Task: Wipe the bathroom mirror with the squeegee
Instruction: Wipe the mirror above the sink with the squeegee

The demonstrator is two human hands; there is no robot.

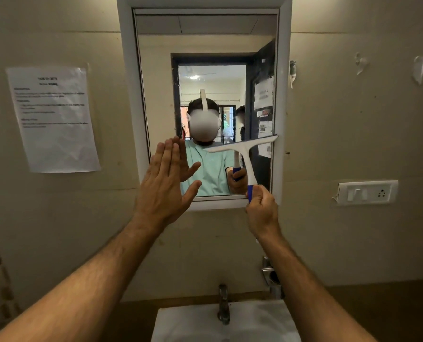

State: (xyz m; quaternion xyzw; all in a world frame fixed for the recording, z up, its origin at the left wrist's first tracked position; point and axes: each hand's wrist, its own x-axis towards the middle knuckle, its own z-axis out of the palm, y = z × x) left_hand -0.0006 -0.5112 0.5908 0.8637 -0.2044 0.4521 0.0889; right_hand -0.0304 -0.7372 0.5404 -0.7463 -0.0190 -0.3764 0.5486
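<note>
- Holding the squeegee (242, 154) by the blue end of its handle, the right hand (262, 208) has its fingers wrapped round the grip, down by the bottom right corner of the mirror (205, 40).
- The white blade sits above that hand, tilted, with its right tip up near the right side of the mirror frame (285, 95) and its left tip lower, out toward the middle of the glass. Honestly can't tell if the rubber edge is pressed flat on the glass or just hovering off it.
- The left hand (165, 183) is flat, fingers straight and together, thumb out, at the lower left of the mirror, gripping nothing. It looks like it's on or very close to the glass, mirrored palm right behind it, but I can't swear to contact.
- My take on doing this stroke well: level the blade first. Tilted like that, only one end will bite and you'll get streaks.
- Gripping so far down the handle gives reach but less pressure, so I'd choke up a bit toward the white part.
- Most of the glass is above both hands, so I'd start at the top edge and pull straight down, overlapping each pass.
- I'd move the flat left hand off the glass too, or it leaves prints. Bracing on the frame is better.
- Drips will land in the sink (195, 324) below the hands, beside the tap (223, 304), so no worries there.
</note>
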